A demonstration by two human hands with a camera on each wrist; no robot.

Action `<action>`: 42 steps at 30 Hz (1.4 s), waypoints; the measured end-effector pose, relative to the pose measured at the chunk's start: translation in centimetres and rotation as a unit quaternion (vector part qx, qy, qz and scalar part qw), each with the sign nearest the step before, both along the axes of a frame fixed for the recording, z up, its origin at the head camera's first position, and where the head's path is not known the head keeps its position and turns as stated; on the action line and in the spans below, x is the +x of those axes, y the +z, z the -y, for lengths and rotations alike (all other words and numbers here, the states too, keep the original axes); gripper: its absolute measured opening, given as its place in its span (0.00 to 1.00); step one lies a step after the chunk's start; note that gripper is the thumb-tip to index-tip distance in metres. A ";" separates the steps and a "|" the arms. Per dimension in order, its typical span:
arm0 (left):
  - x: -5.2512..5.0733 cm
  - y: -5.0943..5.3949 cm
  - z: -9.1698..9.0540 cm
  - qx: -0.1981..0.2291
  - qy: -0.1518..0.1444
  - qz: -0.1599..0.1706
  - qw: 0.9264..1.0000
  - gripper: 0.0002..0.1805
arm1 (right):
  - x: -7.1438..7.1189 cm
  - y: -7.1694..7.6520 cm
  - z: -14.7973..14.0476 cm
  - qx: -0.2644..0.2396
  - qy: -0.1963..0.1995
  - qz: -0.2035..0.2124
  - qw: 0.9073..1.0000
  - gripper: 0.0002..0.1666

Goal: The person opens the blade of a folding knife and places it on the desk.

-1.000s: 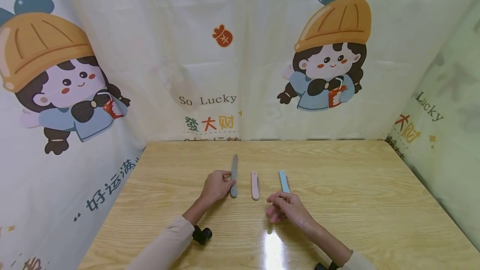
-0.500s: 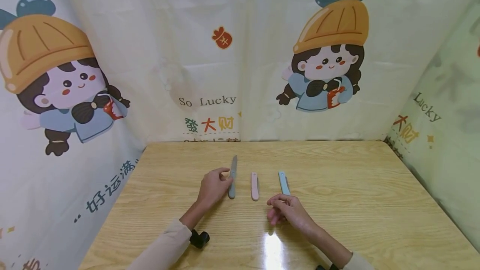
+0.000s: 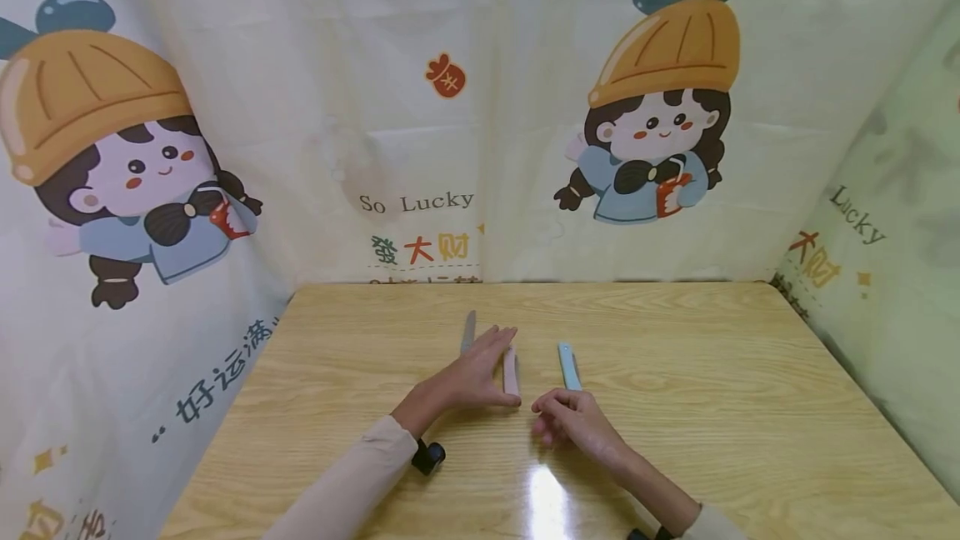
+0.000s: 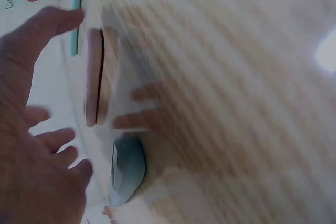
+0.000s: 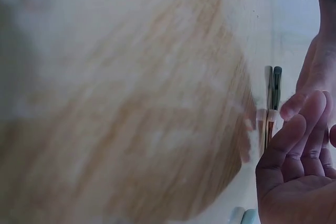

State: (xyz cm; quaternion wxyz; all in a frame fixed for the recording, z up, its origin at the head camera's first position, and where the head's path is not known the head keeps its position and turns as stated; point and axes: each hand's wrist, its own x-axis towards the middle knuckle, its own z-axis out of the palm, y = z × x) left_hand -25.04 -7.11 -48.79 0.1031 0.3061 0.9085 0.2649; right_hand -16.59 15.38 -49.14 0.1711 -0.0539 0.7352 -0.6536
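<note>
A folded pink pocket knife (image 3: 511, 373) lies on the table, its long axis pointing away from me. My left hand (image 3: 467, 380) hovers around it with fingers spread, the thumb near its close end and the fingertips by its far end. The left wrist view shows a gap between that hand and the pink knife (image 4: 93, 80). To the left lies an unfolded grey knife (image 3: 469, 330), blade pointing away, its handle hidden under my left hand. A folded light-blue pocket knife (image 3: 568, 365) lies further right. Just in front of it my right hand (image 3: 576, 422) stays loosely bent, holding nothing.
The wooden table (image 3: 675, 357) carries the knives in its middle. A patterned curtain (image 3: 517, 132) hangs behind its back edge and along both sides. A black wrist camera (image 3: 429, 457) is strapped at my left cuff.
My left hand has let go of the grey knife, which stays unfolded on the table, and has moved right to the pink knife. The right hand has hardly moved.
</note>
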 end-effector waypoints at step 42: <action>4.5 1.7 -0.5 0.018 -0.040 -0.123 0.991 0.54 | -0.1 0.3 0.2 0.086 0.019 -0.068 0.994 0.15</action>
